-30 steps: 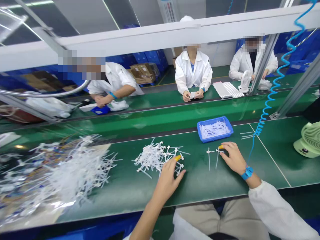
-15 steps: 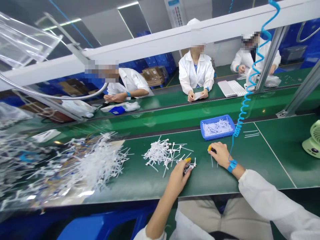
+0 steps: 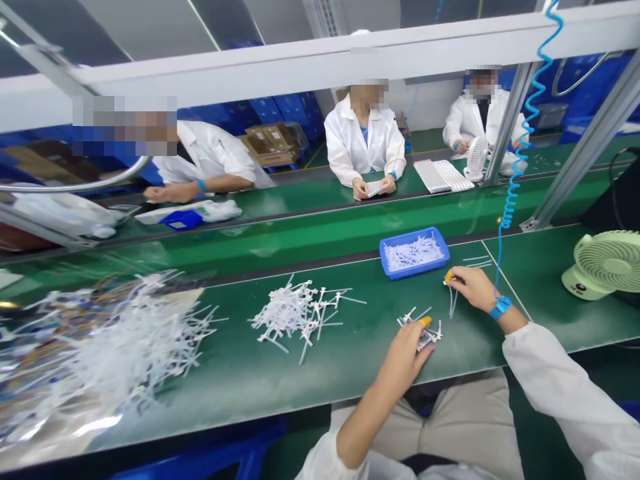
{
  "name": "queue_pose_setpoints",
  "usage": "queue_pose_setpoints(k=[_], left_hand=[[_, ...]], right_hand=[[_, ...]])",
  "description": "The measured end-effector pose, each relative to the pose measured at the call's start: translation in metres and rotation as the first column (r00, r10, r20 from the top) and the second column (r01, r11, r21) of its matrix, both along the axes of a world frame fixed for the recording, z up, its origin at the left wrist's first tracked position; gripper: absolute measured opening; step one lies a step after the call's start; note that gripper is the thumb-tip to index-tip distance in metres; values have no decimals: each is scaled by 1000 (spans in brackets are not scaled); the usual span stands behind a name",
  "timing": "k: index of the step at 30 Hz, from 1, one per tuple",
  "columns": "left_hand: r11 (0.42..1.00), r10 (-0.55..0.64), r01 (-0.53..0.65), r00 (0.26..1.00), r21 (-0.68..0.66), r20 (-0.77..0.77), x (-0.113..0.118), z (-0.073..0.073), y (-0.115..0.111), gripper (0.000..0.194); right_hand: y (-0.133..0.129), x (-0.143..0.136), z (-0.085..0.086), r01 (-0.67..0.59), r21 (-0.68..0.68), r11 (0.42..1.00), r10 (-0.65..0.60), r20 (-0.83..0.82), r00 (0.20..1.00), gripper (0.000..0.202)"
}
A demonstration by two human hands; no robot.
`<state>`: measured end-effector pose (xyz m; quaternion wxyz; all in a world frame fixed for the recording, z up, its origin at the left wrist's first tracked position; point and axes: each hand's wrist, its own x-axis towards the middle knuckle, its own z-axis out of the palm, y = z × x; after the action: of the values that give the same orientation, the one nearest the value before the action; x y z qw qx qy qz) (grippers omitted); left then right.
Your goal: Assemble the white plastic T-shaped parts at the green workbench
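Note:
My left hand (image 3: 407, 348), with a yellow cover on one fingertip, curls around a small cluster of thin white tubes with small end fittings (image 3: 429, 339) just above or on the green bench. Some of these pieces stick out past the fingers, and the palm side is hidden. To its right, my right hand (image 3: 473, 287) is closed in a pinch, also with a yellow fingertip cover. Thin white tubes (image 3: 453, 303) hang down from its fingertips. A loose pile of similar white pieces (image 3: 290, 308) lies left of my left hand.
A blue tray (image 3: 391, 273) of white pieces stands behind my hands. Several loose tubes (image 3: 477, 260) lie near the right hand. A larger heap (image 3: 135, 340) covers the left side. A green fan (image 3: 603, 263) stands right. A coiled blue cord (image 3: 511, 193) reaches my right wristband. Co-workers sit opposite.
The view has shifted right. My left hand has moved right, away from the pile, with a cluster of white tubes. My right hand has moved right, and tubes now hang from its fingers.

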<state>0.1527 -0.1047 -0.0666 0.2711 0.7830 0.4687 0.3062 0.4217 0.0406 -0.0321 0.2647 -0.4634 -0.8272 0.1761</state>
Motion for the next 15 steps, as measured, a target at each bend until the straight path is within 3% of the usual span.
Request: queue_pose_setpoints(k=[3, 8, 12, 15], left_hand=[[996, -90, 90, 996, 19, -18, -1, 10, 3, 41], [950, -307, 312, 941, 16, -144, -38, 40, 14, 30], [888, -448, 459, 869, 5, -213, -68, 60, 29, 42], [873, -478, 487, 861, 11, -171, -76, 71, 40, 42]], right_hand=[[3, 27, 5, 46, -3, 999, -46, 29, 999, 7], [0, 43, 4, 85, -15, 996, -84, 53, 995, 7], [-9, 32, 10, 132, 111, 985, -133, 7, 991, 20], [-24, 8, 19, 135, 183, 974, -129, -45, 991, 22]])
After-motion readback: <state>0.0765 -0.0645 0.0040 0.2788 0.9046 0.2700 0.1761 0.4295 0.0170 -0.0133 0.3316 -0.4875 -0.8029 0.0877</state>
